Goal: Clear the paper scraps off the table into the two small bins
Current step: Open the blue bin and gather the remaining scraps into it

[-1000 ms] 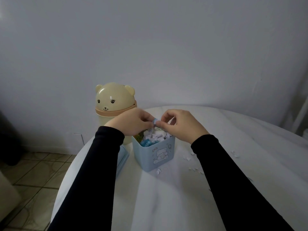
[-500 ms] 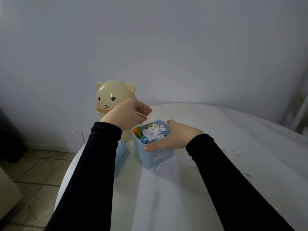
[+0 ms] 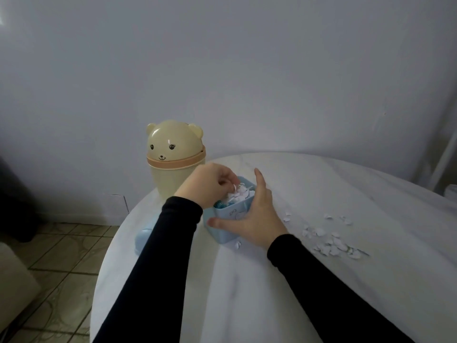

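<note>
A white round tabletop [image 3: 321,280] is set against a pale wall [image 3: 222,58], with tiled floor [image 3: 61,256] seen to the left. At the far left edge of the tabletop a cream bear-shaped bin [image 3: 174,157] is stood upright, its domed lid closed. Just right of and nearer than it, a small blue bin [image 3: 226,232] is placed; much of its front wall is covered by the right hand [image 3: 252,216], whose thumb is pressed to the near side and whose fingers [image 3: 259,179] are stretched straight along the right side. The blue bin is filled with white paper scraps [image 3: 241,194], and something blue and something teal are glimpsed at its left inner edge, too hidden to be named. The left hand [image 3: 206,185] is held over the bin's opening, its fingers curled and a scrap apparently pinched at the tips. A loose scatter of scraps [image 3: 329,241] is left on the tabletop to the right of the bin, and a single scrap [image 3: 238,245] lies just in front of it. A pale blue object [image 3: 143,237] at the left edge is mostly hidden behind the left sleeve [image 3: 153,268].
</note>
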A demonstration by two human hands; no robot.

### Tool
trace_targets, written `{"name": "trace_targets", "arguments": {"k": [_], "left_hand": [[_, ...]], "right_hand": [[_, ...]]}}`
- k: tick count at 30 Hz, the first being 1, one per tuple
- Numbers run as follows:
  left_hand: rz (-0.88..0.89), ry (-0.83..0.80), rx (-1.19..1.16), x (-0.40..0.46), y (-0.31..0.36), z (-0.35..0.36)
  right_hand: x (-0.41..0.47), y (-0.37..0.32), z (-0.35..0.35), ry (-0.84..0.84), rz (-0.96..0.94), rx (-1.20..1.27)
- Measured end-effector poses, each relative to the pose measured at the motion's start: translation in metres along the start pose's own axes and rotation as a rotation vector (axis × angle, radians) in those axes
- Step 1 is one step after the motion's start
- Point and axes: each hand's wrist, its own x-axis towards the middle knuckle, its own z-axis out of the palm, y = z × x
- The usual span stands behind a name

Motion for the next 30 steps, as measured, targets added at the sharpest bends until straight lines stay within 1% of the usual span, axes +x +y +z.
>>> {"name": "trace_targets", "arguments": {"k": [3, 5, 6, 10, 11, 13, 14, 15, 17, 18, 19, 22, 26, 28, 30], "left_hand": [[0.003, 0.047, 0.069, -0.004, -0.001, 0.011], [0.023, 0.094, 0.122, -0.007, 0.001, 0.012], [0.023, 0.112, 0.112, -0.008, 0.003, 0.011], [0.013, 0.145, -0.056, -0.012, 0.013, 0.005], [0.006, 0.192, -0.052, -0.014, 0.013, 0.0], [-0.067, 0.277, 0.025, -0.016, 0.01, -0.012], [-0.145, 0.249, 0.067, -0.016, 0.007, -0.016], [-0.238, 0.192, 0.097, -0.017, 0.006, -0.018], [-0.356, 0.056, 0.187, -0.02, 0.005, -0.013], [-0.399, 0.02, 0.164, -0.02, 0.004, -0.009], [-0.39, -0.023, 0.188, -0.021, 0.004, -0.007], [-0.313, -0.05, 0.227, -0.017, -0.001, -0.002], [-0.314, -0.169, 0.261, -0.016, -0.001, 0.002], [-0.303, -0.157, 0.193, -0.017, -0.002, 0.003], [-0.261, -0.074, 0.089, -0.019, -0.002, 0.001]], "right_hand": [[-0.005, 0.006, 0.019, 0.162, -0.026, 0.079], [-0.005, 0.009, 0.024, 0.212, -0.014, 0.073], [-0.006, 0.01, 0.024, 0.215, -0.007, 0.065], [-0.005, 0.014, 0.02, 0.208, -0.006, 0.043], [-0.005, 0.015, 0.02, 0.209, -0.011, 0.035], [-0.005, 0.017, 0.02, 0.207, -0.015, 0.037], [-0.004, 0.019, 0.02, 0.199, -0.007, 0.048], [-0.002, 0.021, 0.02, 0.188, 0.006, 0.06], [0.002, 0.023, 0.016, 0.158, 0.025, 0.086], [0.004, 0.024, 0.013, 0.136, 0.031, 0.108], [0.006, 0.025, 0.009, 0.108, 0.034, 0.133], [0.014, 0.029, -0.005, 0.019, 0.031, 0.166], [0.019, 0.031, -0.01, -0.011, 0.038, 0.112], [0.02, 0.032, -0.01, -0.017, 0.05, 0.117], [0.02, 0.031, -0.011, -0.023, 0.05, 0.11]]}}
